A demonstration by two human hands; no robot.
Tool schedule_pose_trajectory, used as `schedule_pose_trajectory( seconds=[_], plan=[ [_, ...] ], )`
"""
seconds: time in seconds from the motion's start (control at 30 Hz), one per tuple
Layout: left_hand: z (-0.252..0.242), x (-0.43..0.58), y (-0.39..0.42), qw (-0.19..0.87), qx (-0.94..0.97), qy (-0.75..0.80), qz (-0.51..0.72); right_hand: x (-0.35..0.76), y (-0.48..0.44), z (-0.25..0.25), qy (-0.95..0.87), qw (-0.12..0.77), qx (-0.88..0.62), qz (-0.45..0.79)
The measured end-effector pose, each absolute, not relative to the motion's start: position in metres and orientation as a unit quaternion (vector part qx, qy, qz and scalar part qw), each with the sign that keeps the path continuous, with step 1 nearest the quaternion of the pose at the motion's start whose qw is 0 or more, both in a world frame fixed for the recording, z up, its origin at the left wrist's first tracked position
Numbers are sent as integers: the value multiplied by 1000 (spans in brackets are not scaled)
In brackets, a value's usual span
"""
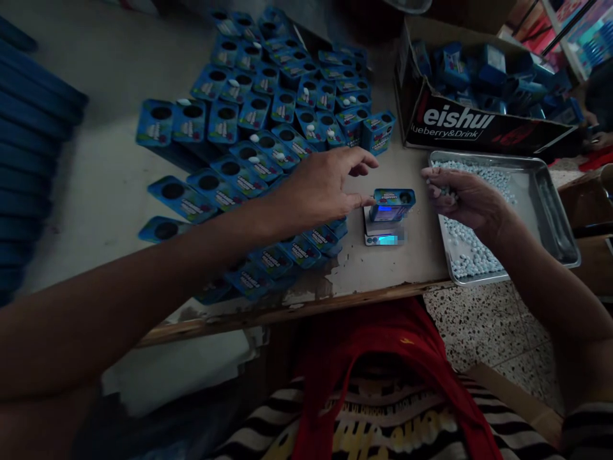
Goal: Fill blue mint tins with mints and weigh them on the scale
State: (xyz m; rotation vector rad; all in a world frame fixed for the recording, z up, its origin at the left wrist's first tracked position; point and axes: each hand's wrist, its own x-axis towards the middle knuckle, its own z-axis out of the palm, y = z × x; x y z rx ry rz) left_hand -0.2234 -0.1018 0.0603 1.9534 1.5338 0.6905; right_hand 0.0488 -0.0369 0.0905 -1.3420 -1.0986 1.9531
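A blue candy tin (pixel 393 197) with a round hole in its top stands on a small digital scale (pixel 382 230) with a lit display. My left hand (pixel 330 182) hovers just left of that tin, thumb and fingers apart and nothing in them; the thumb tip is close to the tin's edge, and I cannot tell if it touches. To the right, my right hand (pixel 464 198) is closed around a few small white candies, held above the near-left part of a metal tray (pixel 558 217). Loose white candies (pixel 472 255) cover the tray's left side.
Many more blue tins (pixel 253 112) stand crowded left of the scale, some with white pieces on top. A black carton (pixel 483 128) of blue tins sits behind the tray. Blue packs (pixel 33 128) are stacked at far left. The table's wooden edge (pixel 287 313) runs before me.
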Motion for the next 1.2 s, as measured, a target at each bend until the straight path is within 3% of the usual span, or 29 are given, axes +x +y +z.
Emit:
schedule_pose_trajectory(
  seconds=[0.43, 0.83, 1.07, 1.2],
  plan=[
    [46, -202, -84, 260, 760, 571, 168, 40, -34, 82, -425, 247, -470, 734],
    [44, -210, -83, 272, 774, 550, 156, 39, -31, 63, -679, 126, -431, 581],
    [42, -213, -81, 279, 772, 549, 161, 36, -43, 64, -700, 148, -435, 546],
    [46, -215, -83, 281, 765, 557, 162, 47, -32, 70, -574, 257, -455, 630]
  ],
)
